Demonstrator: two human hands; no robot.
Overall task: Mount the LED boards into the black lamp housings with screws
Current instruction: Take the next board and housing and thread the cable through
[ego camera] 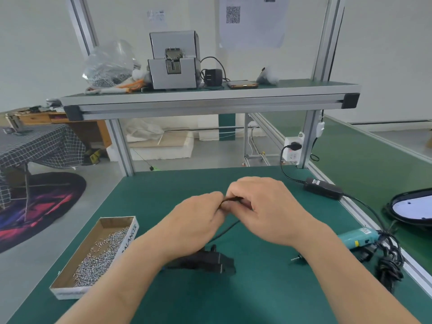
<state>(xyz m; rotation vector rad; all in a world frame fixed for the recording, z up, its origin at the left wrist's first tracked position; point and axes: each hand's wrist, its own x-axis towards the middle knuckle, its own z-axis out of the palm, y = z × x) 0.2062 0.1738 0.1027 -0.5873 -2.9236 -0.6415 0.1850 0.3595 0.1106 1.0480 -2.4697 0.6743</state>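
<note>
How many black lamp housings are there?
2. The near housing lies on the mat under the left forearm; the far housing, holding a white board, sits at the right edge. Others may be hidden.

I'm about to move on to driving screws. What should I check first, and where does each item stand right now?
1. Both hands free: not ok; left hand and right hand pinch a thin black cable.
2. Black lamp housing on green mat: ok, lying near the wrists.
3. LED board seated in it: cannot tell, forearm covers it.
4. Cardboard box of silver screws stocked: ok.
5. Teal electric screwdriver in hand: not ok, it lies on the mat at right.
</note>
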